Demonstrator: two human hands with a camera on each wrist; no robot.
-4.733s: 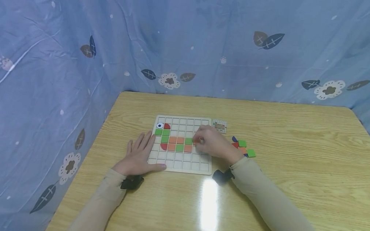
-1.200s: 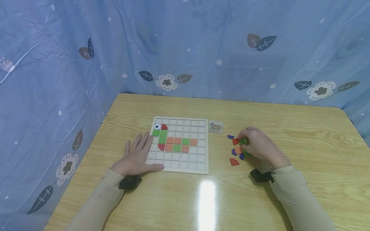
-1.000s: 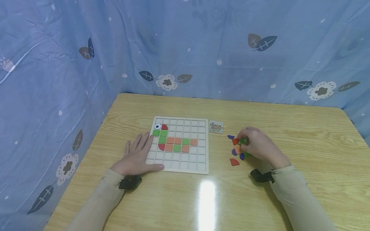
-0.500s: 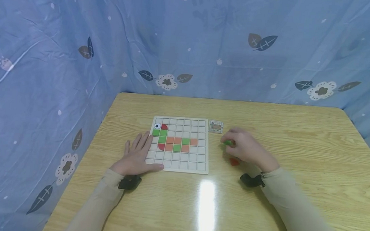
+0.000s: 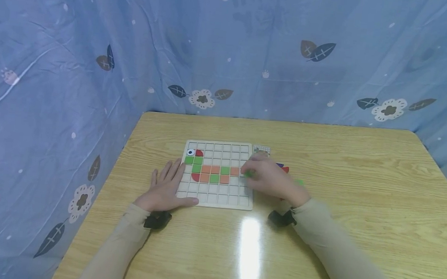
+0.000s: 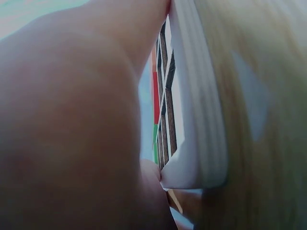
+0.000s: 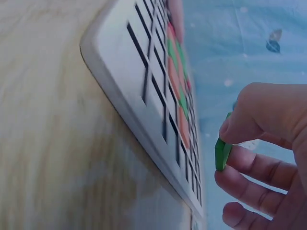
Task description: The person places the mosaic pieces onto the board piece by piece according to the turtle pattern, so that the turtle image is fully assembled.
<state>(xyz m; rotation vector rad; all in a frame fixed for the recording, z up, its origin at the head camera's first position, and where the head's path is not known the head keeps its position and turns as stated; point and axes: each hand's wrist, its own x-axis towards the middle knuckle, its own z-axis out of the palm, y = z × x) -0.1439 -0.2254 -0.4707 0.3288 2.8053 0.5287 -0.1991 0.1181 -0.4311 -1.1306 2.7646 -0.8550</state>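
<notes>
A white gridded board (image 5: 204, 196) lies on the table with green, orange and red tiles set in it, and an eye tile (image 5: 191, 152) near its upper left. My left hand (image 5: 165, 190) lies spread at the board's left side, fingers and thumb straight along its edge; up close, the left wrist view shows the board's rim (image 6: 206, 143) beside it. My right hand (image 5: 266, 176) pinches a green tile (image 7: 222, 152) between thumb and fingers over the board's right side, by the last orange tile (image 5: 235, 171). In the head view the right hand is slightly blurred.
A small picture card (image 5: 262, 149) lies by the board's upper right corner, partly covered by the right hand. Behind that hand are loose pieces: a blue one (image 5: 279, 165), a red one (image 5: 286, 169) and a green one (image 5: 300, 182). A blue curtain (image 5: 255, 49) hangs behind the table.
One orange tile now sits at the row's right end. My right hand took a green tile from the loose pieces and moved left with it to the board. The left hand stays put.
</notes>
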